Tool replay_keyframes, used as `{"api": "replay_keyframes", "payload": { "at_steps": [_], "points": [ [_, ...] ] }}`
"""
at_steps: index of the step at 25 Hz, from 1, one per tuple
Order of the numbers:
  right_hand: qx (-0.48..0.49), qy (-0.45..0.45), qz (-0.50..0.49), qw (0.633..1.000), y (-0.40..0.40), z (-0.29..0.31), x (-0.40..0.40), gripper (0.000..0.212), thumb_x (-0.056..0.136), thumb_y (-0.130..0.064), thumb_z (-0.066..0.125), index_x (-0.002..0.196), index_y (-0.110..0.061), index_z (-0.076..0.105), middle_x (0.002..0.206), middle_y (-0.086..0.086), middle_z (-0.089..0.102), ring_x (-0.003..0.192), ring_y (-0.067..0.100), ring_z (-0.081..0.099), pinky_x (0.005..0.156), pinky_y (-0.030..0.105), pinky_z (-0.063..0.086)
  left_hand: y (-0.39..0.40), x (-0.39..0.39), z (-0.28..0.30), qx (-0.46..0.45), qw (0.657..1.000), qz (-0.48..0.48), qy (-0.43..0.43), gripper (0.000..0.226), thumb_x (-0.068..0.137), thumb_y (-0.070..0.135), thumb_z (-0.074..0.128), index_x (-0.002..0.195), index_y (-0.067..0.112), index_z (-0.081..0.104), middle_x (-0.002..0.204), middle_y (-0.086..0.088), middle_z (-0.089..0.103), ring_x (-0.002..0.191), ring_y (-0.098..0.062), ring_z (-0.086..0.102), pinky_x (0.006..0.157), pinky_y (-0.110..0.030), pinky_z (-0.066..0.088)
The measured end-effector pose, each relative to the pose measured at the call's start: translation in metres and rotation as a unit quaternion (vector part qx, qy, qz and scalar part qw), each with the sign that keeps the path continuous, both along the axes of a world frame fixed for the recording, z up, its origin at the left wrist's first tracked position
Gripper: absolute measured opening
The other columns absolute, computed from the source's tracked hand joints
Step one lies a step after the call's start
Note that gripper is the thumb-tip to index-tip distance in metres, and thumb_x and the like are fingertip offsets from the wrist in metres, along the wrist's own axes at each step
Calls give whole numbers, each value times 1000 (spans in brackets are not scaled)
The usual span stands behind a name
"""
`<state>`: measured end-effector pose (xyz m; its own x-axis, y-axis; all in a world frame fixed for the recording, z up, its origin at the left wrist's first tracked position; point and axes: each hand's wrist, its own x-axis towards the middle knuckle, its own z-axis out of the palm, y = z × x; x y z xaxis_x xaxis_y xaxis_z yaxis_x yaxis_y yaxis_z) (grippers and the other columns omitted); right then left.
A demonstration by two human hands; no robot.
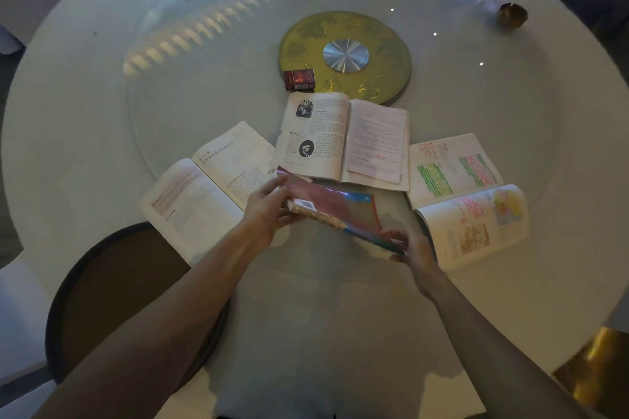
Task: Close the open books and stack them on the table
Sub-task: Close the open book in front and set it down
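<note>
A red-covered book [335, 209] is nearly closed and held tilted just above the round white table [85, 119]. My left hand [269, 211] grips its left edge by the spine. My right hand [406, 245] pinches its lower right corner. Three books lie open around it: one at the left [207, 180], one behind it in the middle [343, 138], and one at the right [466, 201] with green and pink highlighted pages, its near page curling up.
A glass turntable covers the table's middle, with a gold disc [345, 54] at its hub. A small red box [299, 79] sits beside the disc. A dark round chair seat [112, 292] is at the lower left; a gold ornament [512, 15] stands at the far right.
</note>
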<state>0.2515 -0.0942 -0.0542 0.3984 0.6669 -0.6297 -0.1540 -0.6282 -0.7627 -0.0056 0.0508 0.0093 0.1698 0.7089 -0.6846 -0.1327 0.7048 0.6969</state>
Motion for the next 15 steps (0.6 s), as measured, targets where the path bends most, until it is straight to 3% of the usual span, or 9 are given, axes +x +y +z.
{"api": "replay_keyframes", "payload": {
  "at_steps": [2,5,6,8,10,12,15],
  "points": [
    [53,39,-44,997,-5,11,5,46,99,-31,36,93,-12,78,108,7,76,99,24,63,76,37,44,-1,-4,5,-31,999,30,-29,38,89,-5,60,126,7,60,76,-17,71,58,-24,74,55,-30,61],
    [132,170,-156,964,-9,25,19,41,95,-28,42,115,-8,72,107,9,76,92,22,68,79,35,48,-6,-9,12,-93,991,67,-70,6,93,-4,56,99,-1,58,76,-20,68,52,-22,74,49,-27,60],
    [132,192,-167,958,-9,26,20,37,96,-25,46,121,-11,69,108,9,75,92,21,72,83,36,51,-10,-10,12,-109,989,68,-77,6,93,-5,53,91,-1,56,80,-20,66,50,-21,73,47,-25,59],
    [70,152,-100,981,-9,23,12,31,101,-20,52,128,-13,66,109,7,72,96,19,74,95,40,53,-21,-11,10,-137,984,43,-107,14,90,-8,50,82,2,54,89,-17,63,52,-18,73,46,-23,59],
    [3,107,-27,994,-8,15,-10,35,103,-28,59,134,-12,62,116,6,67,111,23,68,106,45,51,-35,-12,10,-178,968,29,-172,9,87,-9,53,90,-2,57,101,-18,63,55,-18,73,45,-22,59],
    [-21,123,-25,992,-7,12,-32,44,98,-39,66,132,-11,61,117,6,63,113,24,64,110,48,49,-49,-15,7,-210,948,29,-238,24,83,-6,62,106,-6,58,108,-22,64,53,-17,71,46,-22,59],
    [-22,223,-22,974,-6,4,-59,34,92,-49,72,92,-16,65,81,6,47,96,41,62,120,61,31,-68,-20,2,-247,920,36,-302,29,85,6,65,111,-4,57,96,-23,68,46,-14,65,46,-20,59]
  ]
}}
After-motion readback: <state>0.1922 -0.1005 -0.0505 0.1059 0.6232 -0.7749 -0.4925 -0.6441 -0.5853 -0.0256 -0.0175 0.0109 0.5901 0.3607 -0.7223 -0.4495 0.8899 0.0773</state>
